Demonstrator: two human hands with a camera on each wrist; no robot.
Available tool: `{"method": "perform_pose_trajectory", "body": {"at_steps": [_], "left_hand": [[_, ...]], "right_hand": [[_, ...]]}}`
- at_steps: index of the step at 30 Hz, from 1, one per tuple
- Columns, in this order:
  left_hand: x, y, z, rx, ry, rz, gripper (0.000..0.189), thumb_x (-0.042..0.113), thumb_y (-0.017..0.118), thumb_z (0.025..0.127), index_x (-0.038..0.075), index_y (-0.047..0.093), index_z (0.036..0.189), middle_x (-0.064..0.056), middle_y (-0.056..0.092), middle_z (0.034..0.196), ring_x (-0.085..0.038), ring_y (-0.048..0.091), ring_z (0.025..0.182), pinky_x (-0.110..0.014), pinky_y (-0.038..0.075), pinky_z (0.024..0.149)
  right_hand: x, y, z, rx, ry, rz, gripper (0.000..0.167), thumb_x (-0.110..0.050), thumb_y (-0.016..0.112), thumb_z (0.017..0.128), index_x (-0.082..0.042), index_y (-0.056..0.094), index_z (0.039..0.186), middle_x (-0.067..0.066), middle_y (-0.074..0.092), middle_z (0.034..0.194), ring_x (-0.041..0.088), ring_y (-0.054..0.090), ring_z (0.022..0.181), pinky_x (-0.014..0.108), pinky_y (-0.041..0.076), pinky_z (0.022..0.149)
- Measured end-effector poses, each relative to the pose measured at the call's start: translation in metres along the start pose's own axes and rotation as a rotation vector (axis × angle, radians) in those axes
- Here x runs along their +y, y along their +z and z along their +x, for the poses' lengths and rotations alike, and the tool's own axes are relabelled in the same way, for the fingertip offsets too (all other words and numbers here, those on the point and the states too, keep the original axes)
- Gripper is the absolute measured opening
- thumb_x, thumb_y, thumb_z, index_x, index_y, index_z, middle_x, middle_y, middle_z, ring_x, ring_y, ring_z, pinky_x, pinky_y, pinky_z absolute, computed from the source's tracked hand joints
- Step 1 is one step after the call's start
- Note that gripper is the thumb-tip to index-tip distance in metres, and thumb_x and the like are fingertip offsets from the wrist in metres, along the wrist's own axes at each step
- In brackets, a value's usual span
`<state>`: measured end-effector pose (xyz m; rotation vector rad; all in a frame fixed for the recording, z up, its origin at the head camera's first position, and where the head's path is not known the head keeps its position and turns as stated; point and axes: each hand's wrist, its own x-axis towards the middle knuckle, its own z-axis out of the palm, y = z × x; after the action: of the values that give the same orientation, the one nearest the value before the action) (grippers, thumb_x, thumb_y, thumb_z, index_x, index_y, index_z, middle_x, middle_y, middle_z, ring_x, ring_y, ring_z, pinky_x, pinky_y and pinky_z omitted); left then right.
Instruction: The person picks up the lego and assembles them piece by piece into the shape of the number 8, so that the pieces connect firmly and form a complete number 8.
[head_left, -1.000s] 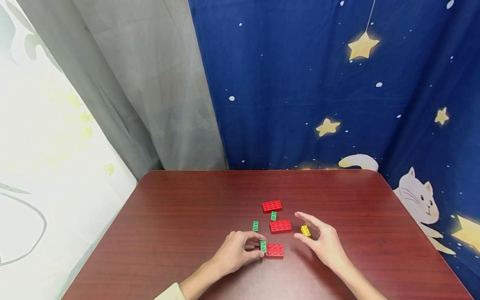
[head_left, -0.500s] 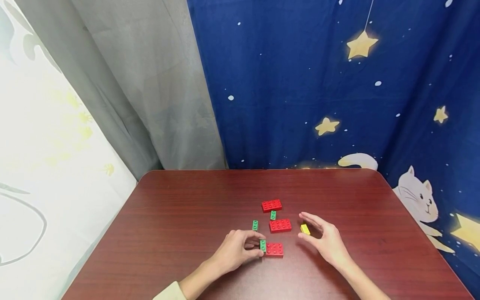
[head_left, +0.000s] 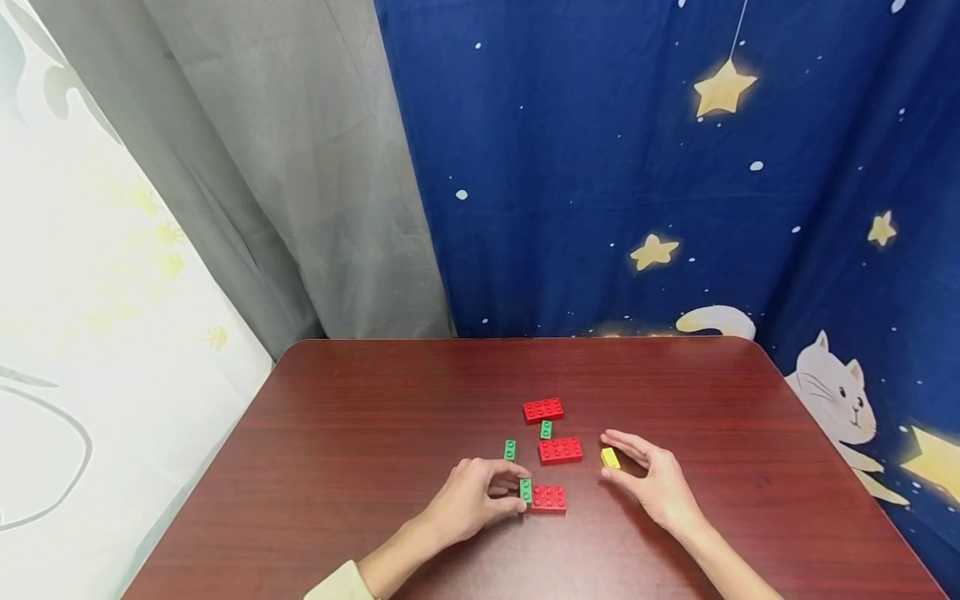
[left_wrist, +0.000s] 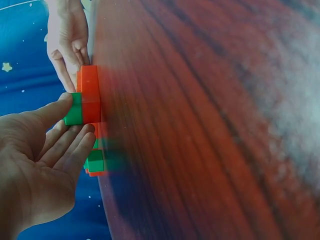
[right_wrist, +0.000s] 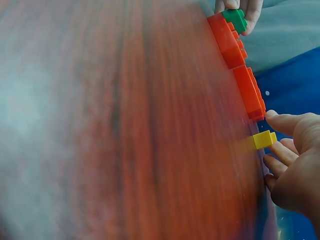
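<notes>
With the left hand [head_left: 474, 500], pinching the green brick [head_left: 526, 491] atop the left end of the red brick [head_left: 550, 500]; with the right hand [head_left: 654, 485], spread around the yellow brick [head_left: 610, 458], nearer the desk [head_left: 375, 400]'s right edge than left. Likely light, stiff, smooth; best gripped by opposite sides.

We observe a wood-grained, reddish-brown counter [head_left: 360, 408], far corners rounded, glare [head_left: 562, 550] on its near part. Behind it we note a grey curtain [head_left: 300, 167] and, adjoining at right, a blue curtain [head_left: 570, 167] printed with stars [head_left: 724, 88] and a white cat [head_left: 832, 392]. At left we record a bright white cloth [head_left: 97, 317].
</notes>
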<state>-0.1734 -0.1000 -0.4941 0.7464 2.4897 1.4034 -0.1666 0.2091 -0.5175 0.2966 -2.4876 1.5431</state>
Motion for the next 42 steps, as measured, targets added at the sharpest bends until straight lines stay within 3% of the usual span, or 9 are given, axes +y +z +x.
{"method": "perform_pose_trajectory", "body": {"at_steps": [9,19,35,42], "left_hand": [[0.0008,-0.0008,0.0000,0.000,0.024,0.007,0.030,0.010,0.090,0.086,0.008,0.079,0.114,0.002,0.080,0.103,-0.009,0.076,0.097,-0.020,0.059,0.084],[0.0013,-0.0009,0.0006,-0.008,-0.003,0.022,0.031,0.010,0.090,0.086,0.009,0.079,0.115,0.005,0.079,0.102,-0.010,0.076,0.097,-0.019,0.058,0.084],[0.0015,-0.0008,0.0000,-0.008,0.020,0.025,0.031,0.009,0.089,0.087,0.007,0.079,0.115,0.003,0.080,0.102,-0.011,0.077,0.097,-0.020,0.059,0.084],[0.0029,-0.0013,-0.0006,-0.008,0.013,0.012,0.031,0.010,0.090,0.086,0.008,0.079,0.115,0.002,0.080,0.102,-0.012,0.077,0.097,-0.021,0.060,0.083]], "right_hand": [[0.0065,0.0010,-0.0003,0.019,-0.034,0.008,0.055,-0.002,0.089,0.083,-0.001,0.070,0.134,0.014,0.075,0.126,0.023,0.071,0.119,0.011,0.049,0.095],[0.0071,0.0012,0.0000,0.019,-0.044,0.002,0.050,0.001,0.089,0.082,-0.001,0.073,0.129,0.013,0.077,0.122,0.021,0.073,0.115,0.014,0.053,0.093],[0.0088,0.0006,-0.0002,0.016,-0.012,-0.004,0.046,-0.001,0.089,0.083,-0.003,0.075,0.127,0.011,0.078,0.118,0.017,0.073,0.112,0.012,0.052,0.090],[0.0069,-0.0001,0.0008,0.005,0.008,0.013,0.046,-0.002,0.088,0.084,-0.001,0.074,0.128,0.013,0.078,0.119,0.023,0.073,0.113,0.015,0.054,0.090]]}}
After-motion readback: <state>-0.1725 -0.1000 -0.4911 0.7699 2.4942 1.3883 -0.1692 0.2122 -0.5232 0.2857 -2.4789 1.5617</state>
